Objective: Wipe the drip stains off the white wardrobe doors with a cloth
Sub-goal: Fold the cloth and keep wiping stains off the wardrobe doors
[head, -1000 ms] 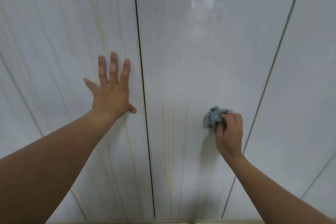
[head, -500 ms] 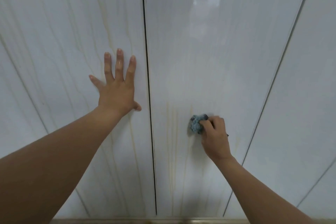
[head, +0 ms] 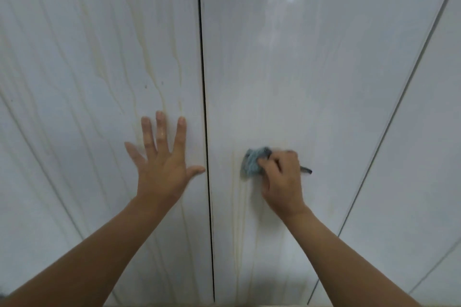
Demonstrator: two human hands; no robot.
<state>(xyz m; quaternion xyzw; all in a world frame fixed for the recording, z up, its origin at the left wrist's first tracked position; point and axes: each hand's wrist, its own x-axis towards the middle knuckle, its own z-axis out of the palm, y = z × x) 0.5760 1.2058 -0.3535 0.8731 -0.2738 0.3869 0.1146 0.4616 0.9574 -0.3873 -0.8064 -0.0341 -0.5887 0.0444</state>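
Two white wardrobe doors fill the view, split by a dark vertical gap (head: 205, 107). The left door (head: 99, 57) carries yellowish drip stains (head: 159, 92) running down it. My left hand (head: 162, 164) presses flat on that door with its fingers spread. The right door (head: 299, 82) looks glossy up high, and faint drip streaks (head: 237, 219) run down its lower part. My right hand (head: 282, 179) grips a bunched blue-grey cloth (head: 254, 162) and holds it against the right door, at the top of those streaks.
A further door panel (head: 424, 132) lies to the right beyond a second dark seam (head: 389, 127). A pale strip (head: 224, 304) runs along the bottom under the doors.
My right hand has swept the cloth leftward across the right door, from near the right seam toward the middle gap. The view has shifted slightly, and my left hand stays flat on the left door.
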